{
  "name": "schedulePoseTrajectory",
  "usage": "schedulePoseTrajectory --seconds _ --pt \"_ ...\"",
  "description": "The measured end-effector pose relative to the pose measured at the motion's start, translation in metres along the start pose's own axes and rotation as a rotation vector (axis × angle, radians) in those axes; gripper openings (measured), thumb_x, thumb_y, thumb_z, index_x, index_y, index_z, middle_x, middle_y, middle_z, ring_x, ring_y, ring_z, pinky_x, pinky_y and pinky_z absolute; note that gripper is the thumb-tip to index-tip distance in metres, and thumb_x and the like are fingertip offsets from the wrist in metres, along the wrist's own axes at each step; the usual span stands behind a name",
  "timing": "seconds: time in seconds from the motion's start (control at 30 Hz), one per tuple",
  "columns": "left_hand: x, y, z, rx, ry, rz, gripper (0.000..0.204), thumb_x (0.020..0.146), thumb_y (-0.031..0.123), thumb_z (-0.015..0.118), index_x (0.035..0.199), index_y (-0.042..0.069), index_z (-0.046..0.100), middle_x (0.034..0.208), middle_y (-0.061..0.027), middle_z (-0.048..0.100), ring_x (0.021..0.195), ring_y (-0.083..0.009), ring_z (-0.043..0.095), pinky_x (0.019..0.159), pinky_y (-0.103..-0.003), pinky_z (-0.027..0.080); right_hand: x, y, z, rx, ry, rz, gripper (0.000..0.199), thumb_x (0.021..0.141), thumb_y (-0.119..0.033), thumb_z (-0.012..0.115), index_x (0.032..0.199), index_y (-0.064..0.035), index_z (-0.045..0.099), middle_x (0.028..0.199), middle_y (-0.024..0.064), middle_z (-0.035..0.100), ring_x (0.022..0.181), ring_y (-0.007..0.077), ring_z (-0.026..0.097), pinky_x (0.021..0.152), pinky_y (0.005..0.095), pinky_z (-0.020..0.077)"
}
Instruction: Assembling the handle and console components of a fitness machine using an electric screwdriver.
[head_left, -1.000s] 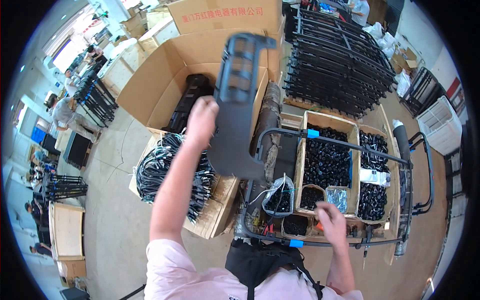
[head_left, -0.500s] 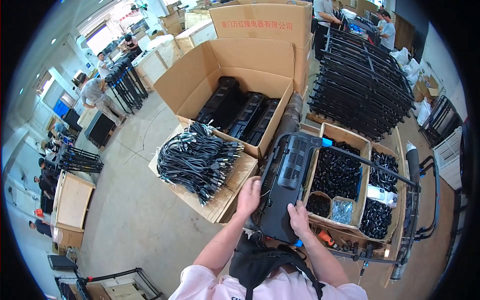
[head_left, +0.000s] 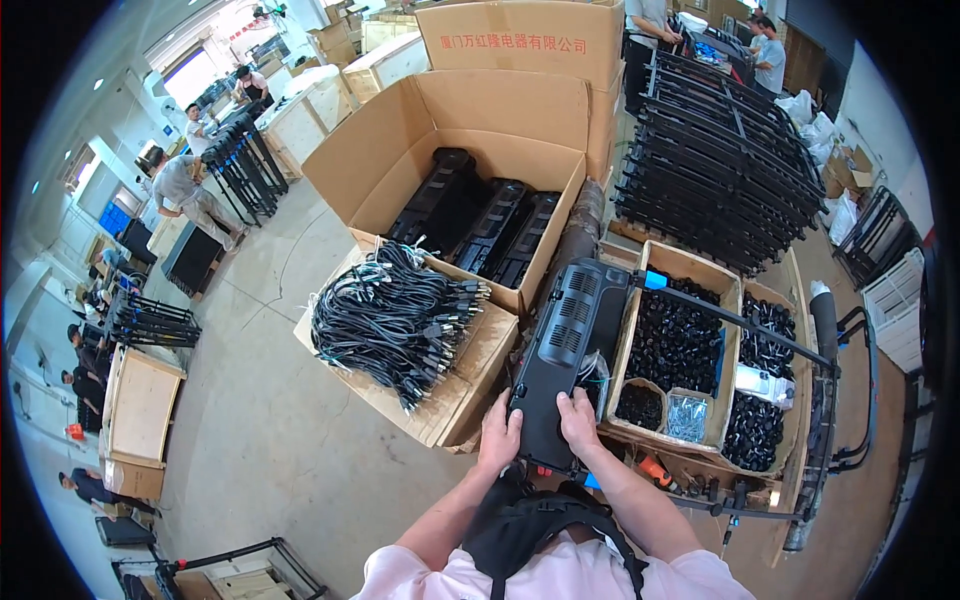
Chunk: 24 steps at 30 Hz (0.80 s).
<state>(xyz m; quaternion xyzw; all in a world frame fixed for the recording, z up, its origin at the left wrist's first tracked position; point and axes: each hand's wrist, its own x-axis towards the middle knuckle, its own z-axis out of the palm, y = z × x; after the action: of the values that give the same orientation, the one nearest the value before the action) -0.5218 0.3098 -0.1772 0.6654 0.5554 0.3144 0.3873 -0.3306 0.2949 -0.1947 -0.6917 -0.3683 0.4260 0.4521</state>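
Note:
A long black plastic housing (head_left: 565, 345) with rows of vent slots lies before me, its far end pointing away. My left hand (head_left: 498, 432) grips its left edge at the near end. Opposite, my right hand (head_left: 577, 420) holds the right edge, thumb on top of the smooth face. The fingertips under the edges are hidden. Beside the housing, just beyond my right hand, a loop of thin pale wires (head_left: 595, 372) sticks out. What lies beneath the housing is mostly covered.
A bundle of black cables (head_left: 395, 325) lies on a carton at left. Behind stands an open cardboard box (head_left: 530, 120) holding similar black housings. At right are a wooden tray (head_left: 632, 340) of small black parts, an orange-handled tool (head_left: 655, 470) and stacked black frames (head_left: 715, 170).
The housing has shifted left and slightly nearer, and pale wires now show at its right side. My left hand has come down to its near left edge; my right hand moved slightly left.

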Motion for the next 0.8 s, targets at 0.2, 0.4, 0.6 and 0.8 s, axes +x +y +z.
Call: schedulePoseTrajectory --seconds 0.2,0.4,0.6,0.8 --pt "-0.003 0.004 -0.003 -0.109 -0.033 -0.016 0.057 0.109 0.024 0.048 0.158 -0.003 0.037 0.155 -0.0269 0.050 0.147 -0.0367 0.046 0.121 -0.041 0.035 0.000 0.000 0.003 0.020 -0.007 0.023 0.038 0.105 -0.031 0.059 0.119 0.0044 0.060 0.100 0.0170 0.071 0.092 0.0278 0.068 0.085 0.0415 0.0525" --pt "-0.008 0.006 -0.004 -0.126 -0.058 -0.016 0.055 0.110 0.021 0.048 0.159 -0.002 0.037 0.157 -0.0257 0.047 0.147 -0.0362 0.045 0.121 -0.042 0.035 -0.008 -0.014 -0.003 -0.112 0.013 -0.020 0.041 0.105 -0.035 0.059 0.115 0.0042 0.061 0.094 0.0170 0.070 0.088 0.0280 0.068 0.081 0.0431 0.0518" --pt "-0.006 0.006 -0.004 -0.122 -0.066 0.027 0.054 0.110 0.019 0.047 0.159 -0.002 0.037 0.155 -0.0259 0.048 0.146 -0.0367 0.046 0.121 -0.042 0.036 -0.006 -0.003 0.002 0.012 0.013 -0.023 0.040 0.105 -0.032 0.059 0.117 0.0055 0.060 0.094 0.0183 0.071 0.087 0.0292 0.069 0.080 0.0425 0.0525" --pt "-0.006 0.009 -0.008 -0.103 -0.078 0.018 0.055 0.110 0.019 0.046 0.159 -0.002 0.036 0.156 -0.0256 0.048 0.146 -0.0366 0.047 0.121 -0.042 0.036 -0.007 -0.009 0.003 -0.039 0.016 -0.003 0.040 0.104 -0.032 0.060 0.118 0.0059 0.060 0.093 0.0192 0.072 0.089 0.0297 0.069 0.081 0.0425 0.0530"
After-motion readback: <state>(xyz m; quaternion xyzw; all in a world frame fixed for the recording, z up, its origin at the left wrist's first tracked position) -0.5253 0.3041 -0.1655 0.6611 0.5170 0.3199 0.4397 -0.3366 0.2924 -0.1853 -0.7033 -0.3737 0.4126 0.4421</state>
